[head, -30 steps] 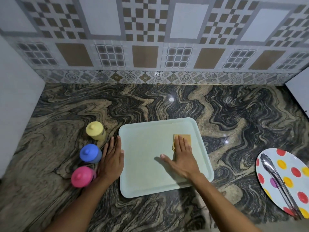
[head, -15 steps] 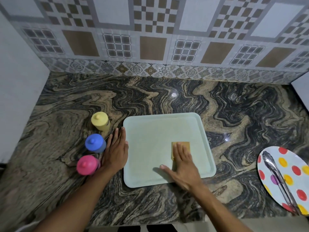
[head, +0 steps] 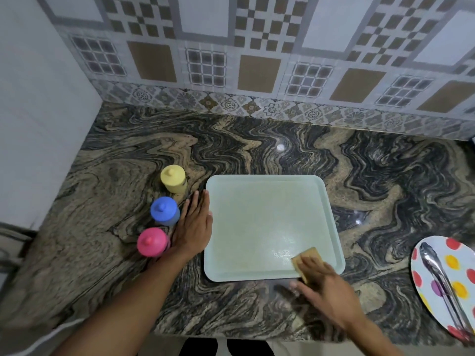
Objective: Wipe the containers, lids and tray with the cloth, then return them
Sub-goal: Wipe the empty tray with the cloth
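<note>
Here, right hand [head: 326, 296] presses tan cloth [head: 307, 255] on smooth rectangular tray [head: 257, 214]; left hand [head: 194, 227] flat.

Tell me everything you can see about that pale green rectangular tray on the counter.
The pale green rectangular tray looks like plastic, with rounded corners and a low raised rim. It lies flat on the swirled stone counter. The right hand presses a tan cloth on its near right corner, beside a wet-looking sheen. The left hand lies flat against its left edge.
</note>
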